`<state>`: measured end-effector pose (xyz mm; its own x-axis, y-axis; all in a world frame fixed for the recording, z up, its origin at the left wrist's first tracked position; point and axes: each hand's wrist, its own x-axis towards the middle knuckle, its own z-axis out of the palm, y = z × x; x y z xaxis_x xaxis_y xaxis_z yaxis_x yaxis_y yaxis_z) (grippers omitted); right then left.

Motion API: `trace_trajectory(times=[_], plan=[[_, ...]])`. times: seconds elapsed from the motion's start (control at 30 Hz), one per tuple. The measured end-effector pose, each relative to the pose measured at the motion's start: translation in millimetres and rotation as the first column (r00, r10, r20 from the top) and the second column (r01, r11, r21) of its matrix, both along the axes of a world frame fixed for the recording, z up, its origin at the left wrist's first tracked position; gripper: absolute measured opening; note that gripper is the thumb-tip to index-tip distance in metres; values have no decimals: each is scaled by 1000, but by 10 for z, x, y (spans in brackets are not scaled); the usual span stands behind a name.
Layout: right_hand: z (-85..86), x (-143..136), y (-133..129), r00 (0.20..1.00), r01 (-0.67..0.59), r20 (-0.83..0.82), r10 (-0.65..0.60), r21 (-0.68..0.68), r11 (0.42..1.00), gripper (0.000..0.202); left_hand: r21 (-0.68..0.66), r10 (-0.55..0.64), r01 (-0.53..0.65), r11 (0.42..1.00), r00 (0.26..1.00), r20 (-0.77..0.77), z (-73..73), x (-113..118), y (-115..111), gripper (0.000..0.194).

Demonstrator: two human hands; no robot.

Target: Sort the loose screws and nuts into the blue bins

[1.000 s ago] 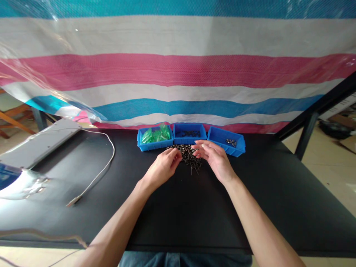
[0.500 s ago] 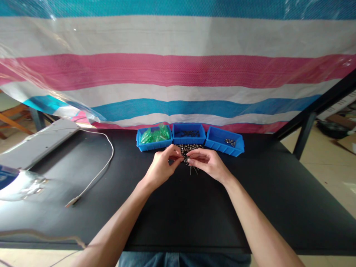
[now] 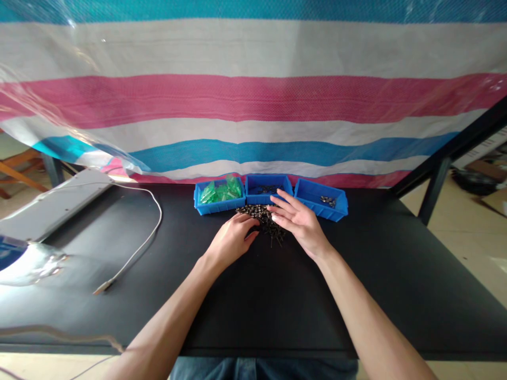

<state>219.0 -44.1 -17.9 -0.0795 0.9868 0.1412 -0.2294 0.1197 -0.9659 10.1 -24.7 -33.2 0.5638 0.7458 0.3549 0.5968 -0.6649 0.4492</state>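
A heap of small dark metal screws [image 3: 273,230] with brass-coloured parts lies on the black table in front of the blue bins. My left hand [image 3: 233,238] rests at the heap's left side, fingers curved over its edge and the thumb a little apart from them; I see nothing held between them. Over the heap's right side is my right hand [image 3: 298,220], its fingers spread and pointing toward the middle blue bin [image 3: 253,198], which holds some dark screws. Small metal pieces [image 3: 328,201] lie in the right blue bin [image 3: 330,214].
Green plastic pieces [image 3: 222,192] fill the left blue bin [image 3: 209,209]. On the left, a white cable [image 3: 137,253] curls across the black table [image 3: 269,306] beside a grey flat panel [image 3: 75,200] and a clear plastic bag [image 3: 35,264]. A striped sheet [image 3: 253,100] hangs behind.
Both hands were pinching close together over the heap. My right hand has opened and shifted up and right; my left hand has lowered slightly to the heap's edge, its thumb and fingers parted.
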Motion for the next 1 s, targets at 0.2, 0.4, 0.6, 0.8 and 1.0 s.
trace_trajectory(times=[0.2, 0.4, 0.6, 0.8, 1.0], plan=[[-17, -3, 2, 999, -40, 19, 41, -4, 999, 46, -61, 23, -23, 998, 1000, -1, 8, 39, -17, 14], [15, 5, -5, 997, -50, 55, 51, -23, 999, 39, -112, 104, -101, 989, 994, 28, 52, 45, -42, 18], [8, 25, -3, 996, -41, 74, 43, -34, 999, 36, -155, 100, -95, 983, 995, 29, 41, 39, -34, 18], [10, 37, 1, 993, -39, 109, 41, -28, 999, 34, -124, 73, -60, 990, 992, 101, 51, 40, -34, 21], [-24, 54, 1, 937, -8, 349, -13, 59, 998, 24, -187, 33, 42, 981, 925, 379, 131, 49, -56, 24]])
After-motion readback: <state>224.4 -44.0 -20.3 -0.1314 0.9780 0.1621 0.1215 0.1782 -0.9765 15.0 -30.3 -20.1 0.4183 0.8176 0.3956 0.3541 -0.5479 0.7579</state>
